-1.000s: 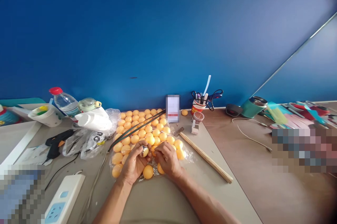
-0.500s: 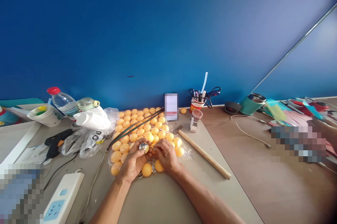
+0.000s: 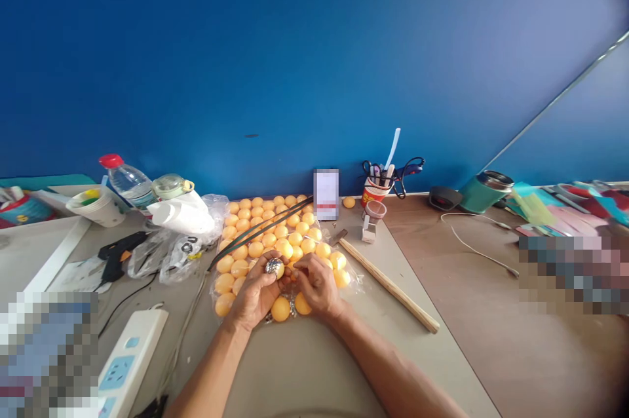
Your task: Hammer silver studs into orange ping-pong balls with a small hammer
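Between the thumb and fingers of my left hand (image 3: 251, 295) is an orange ball partly covered in shiny silver pieces (image 3: 274, 267). Just to its right, my right hand (image 3: 320, 288) has its fingertips pinched together; whatever they hold is too small to make out. Both hands are above a clear plastic bag of orange balls (image 3: 255, 249) lying on the table. Two dark flat strips (image 3: 265, 228) lie across the bag. Close below my hands sits a loose-looking orange ball (image 3: 280, 308), with silver bits beside it.
A hammer (image 3: 388, 284) lies right of the bag. Behind are a phone (image 3: 326, 194), a cup of tools (image 3: 376, 190) and a small tub (image 3: 375, 210). Leftward are a glue gun (image 3: 118, 255), a power strip (image 3: 132, 352) and a bottle (image 3: 130, 183). A teal flask (image 3: 486, 192) stands right.
The view has turned slightly left, so everything sits a little further right. My hands keep nearly the same pose. A person's hand at the far right has left the view.
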